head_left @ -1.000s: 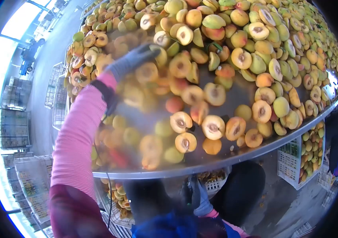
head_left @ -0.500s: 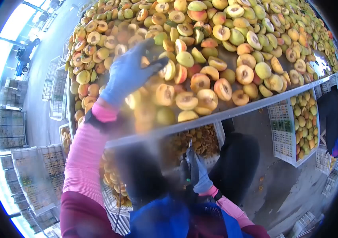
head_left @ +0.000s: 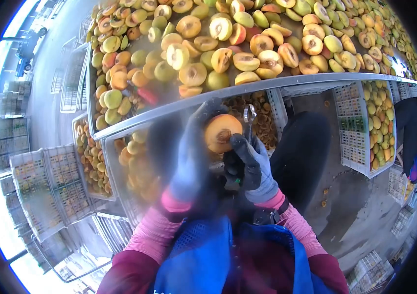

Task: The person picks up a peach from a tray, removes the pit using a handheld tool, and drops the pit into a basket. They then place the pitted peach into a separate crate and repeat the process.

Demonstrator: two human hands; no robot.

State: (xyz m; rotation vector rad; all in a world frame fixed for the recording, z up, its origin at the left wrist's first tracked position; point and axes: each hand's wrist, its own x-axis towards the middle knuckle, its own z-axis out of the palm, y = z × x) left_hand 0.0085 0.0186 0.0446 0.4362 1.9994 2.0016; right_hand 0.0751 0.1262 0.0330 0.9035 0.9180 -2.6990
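Observation:
Near the table's front edge, my left hand point(head_left: 189, 152), in a blue-grey glove with dark fingertips, is closed around a peach half point(head_left: 224, 131). Its orange cut face is turned up, with the brown stone showing in the middle. My right hand point(head_left: 258, 169), gloved the same way, is beside it on the right, wrapped round pitting pliers point(head_left: 250, 113) with a curved metal tip pointing up and dark handles. The right thumb is at the peach half's lower right edge. Part of the pliers is hidden by my fingers.
Many halved peaches point(head_left: 260, 44) cover the metal-edged table point(head_left: 247, 87). Beneath it, a crate holds brown stones point(head_left: 262, 105). Crates of peaches point(head_left: 93, 161) stand at the left, another crate point(head_left: 353, 127) at the right. A person's dark-clothed leg point(head_left: 406, 125) is at far right.
My left hand has come back from over the table's peaches to in front of me, now holding a peach half. My right hand has risen with the pliers to meet it. The view has shifted downward.

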